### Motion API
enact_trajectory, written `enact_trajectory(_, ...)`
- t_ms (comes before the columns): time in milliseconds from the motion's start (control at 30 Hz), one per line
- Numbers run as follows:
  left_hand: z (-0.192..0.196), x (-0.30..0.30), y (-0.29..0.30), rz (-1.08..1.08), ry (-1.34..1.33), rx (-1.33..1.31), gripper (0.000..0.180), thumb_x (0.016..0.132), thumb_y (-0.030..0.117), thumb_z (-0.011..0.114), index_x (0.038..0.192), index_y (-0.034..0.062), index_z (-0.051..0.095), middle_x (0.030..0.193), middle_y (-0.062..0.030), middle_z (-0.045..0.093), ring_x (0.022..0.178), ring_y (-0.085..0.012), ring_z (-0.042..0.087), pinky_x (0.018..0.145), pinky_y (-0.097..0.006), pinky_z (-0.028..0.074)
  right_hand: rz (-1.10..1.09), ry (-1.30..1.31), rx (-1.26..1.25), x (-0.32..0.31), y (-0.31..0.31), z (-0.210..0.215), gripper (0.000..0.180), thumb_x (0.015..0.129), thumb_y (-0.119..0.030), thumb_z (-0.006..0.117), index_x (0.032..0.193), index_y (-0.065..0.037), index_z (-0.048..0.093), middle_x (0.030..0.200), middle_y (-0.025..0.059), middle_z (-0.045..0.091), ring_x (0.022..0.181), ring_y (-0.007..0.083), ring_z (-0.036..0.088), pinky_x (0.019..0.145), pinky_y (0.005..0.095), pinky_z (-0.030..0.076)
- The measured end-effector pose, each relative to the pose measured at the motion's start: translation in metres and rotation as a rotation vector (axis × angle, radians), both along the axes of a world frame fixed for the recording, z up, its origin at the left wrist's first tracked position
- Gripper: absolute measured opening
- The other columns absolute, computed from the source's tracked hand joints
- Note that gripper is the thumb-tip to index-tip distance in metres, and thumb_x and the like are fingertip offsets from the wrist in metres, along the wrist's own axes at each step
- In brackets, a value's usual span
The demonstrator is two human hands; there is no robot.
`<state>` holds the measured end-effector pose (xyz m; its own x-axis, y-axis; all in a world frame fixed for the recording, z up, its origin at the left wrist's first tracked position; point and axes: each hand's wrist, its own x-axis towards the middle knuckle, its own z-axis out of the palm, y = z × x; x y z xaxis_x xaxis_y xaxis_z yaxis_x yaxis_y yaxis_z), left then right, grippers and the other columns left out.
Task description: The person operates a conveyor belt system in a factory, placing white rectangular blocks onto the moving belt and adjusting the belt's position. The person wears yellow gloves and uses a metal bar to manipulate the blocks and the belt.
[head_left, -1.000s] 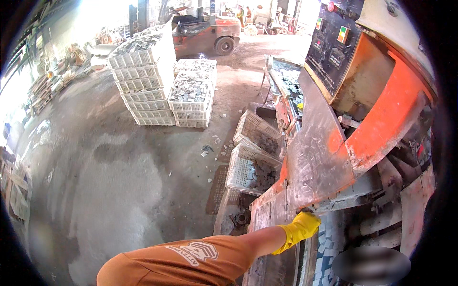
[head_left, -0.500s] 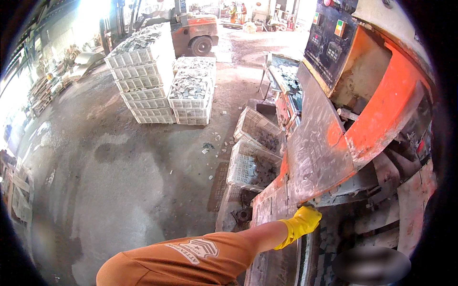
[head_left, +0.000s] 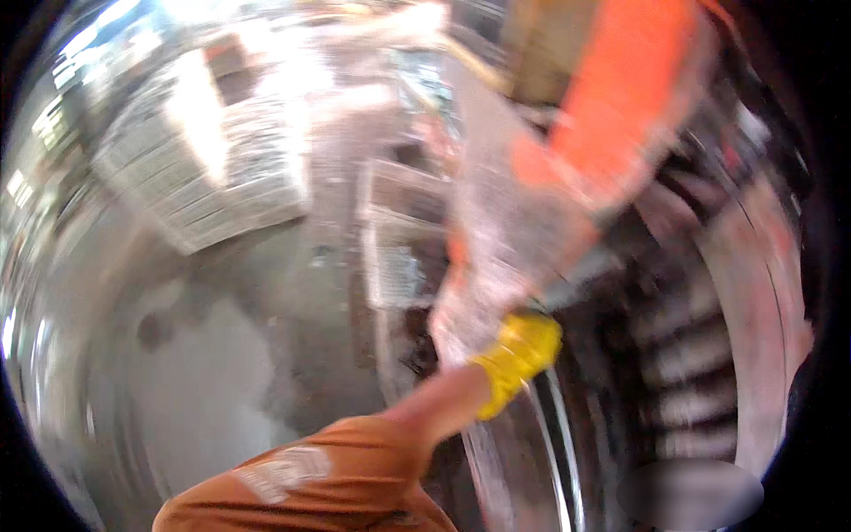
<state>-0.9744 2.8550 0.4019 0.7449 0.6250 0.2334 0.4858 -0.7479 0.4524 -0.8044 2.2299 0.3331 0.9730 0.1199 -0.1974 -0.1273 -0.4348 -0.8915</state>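
My left hand (head_left: 525,348), in a yellow glove, reaches from an orange-brown sleeve (head_left: 310,479) to the lower edge of a worn grey metal guard (head_left: 505,213). Its fingers look curled closed. A small dark thing shows at its far side, too blurred to name. Just right of the glove is the dark inside of the machine, with pale metal rails (head_left: 554,443) running toward me. My right hand is out of sight.
The machine's orange arm (head_left: 625,97) rises at the upper right. White plastic crates (head_left: 390,266) stand beside the machine, and stacked crates (head_left: 239,213) stand farther off at left. Grey floor (head_left: 204,381) lies to the left. Slats (head_left: 687,372) show at right, blurred.
The whole view has swung right and downward and is now smeared. My left glove stays by the guard's lower edge, appearing higher and farther left in the picture.
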Motion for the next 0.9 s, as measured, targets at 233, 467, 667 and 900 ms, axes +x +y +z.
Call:
enact_trajectory(233, -0.006, -0.023, 0.018, 0.121, 0.076, 0.142, 0.035, 0.090, 0.043, 0.066, 0.102, 0.0112, 0.072, 0.100, -0.0134, 0.075, 0.096, -0.0369, 0.071, 0.083, -0.050, 0.056, -0.254, -0.223, -0.430, -0.049, 0.009, 0.016, 0.050, 0.098, -0.042, 0.067, 0.135, -0.009, 0.063, 0.123, 0.0136, 0.070, 0.108, 0.0285, 0.067, 0.095, 0.0407, 0.053)
enact_trajectory(467, 0.002, -0.012, 0.037, 0.131, 0.196, 0.091, 0.042, 0.093, 0.045, 0.063, 0.112, 0.0082, 0.069, 0.117, -0.0165, 0.072, 0.110, -0.0380, 0.067, 0.094, -0.050, 0.053, -0.329, -0.131, -0.599, -0.041, 0.073, 0.076, 0.051, 0.096, -0.044, 0.066, 0.135, -0.011, 0.063, 0.116, 0.0126, 0.072, 0.088, 0.0280, 0.072, 0.056, 0.0400, 0.063)
enact_trajectory(667, 0.011, 0.013, 0.035, 0.115, 0.239, 0.094, 0.041, 0.092, 0.044, 0.064, 0.111, 0.0082, 0.070, 0.118, -0.0167, 0.072, 0.109, -0.0371, 0.068, 0.094, -0.049, 0.054, -0.416, -0.025, -0.554, -0.025, 0.092, 0.089, 0.048, 0.096, -0.046, 0.065, 0.131, -0.013, 0.065, 0.116, 0.0145, 0.072, 0.094, 0.0323, 0.072, 0.064, 0.0399, 0.063)
enact_trajectory(900, 0.010, 0.040, 0.042, 0.136, 0.237, 0.102, 0.040, 0.090, 0.044, 0.066, 0.108, 0.0088, 0.070, 0.113, -0.0181, 0.073, 0.107, -0.0384, 0.068, 0.094, -0.049, 0.054, -0.289, -0.240, -0.855, 0.020, 0.076, 0.075, 0.048, 0.096, -0.047, 0.063, 0.129, -0.012, 0.067, 0.119, 0.0131, 0.072, 0.099, 0.0324, 0.071, 0.068, 0.0426, 0.064)
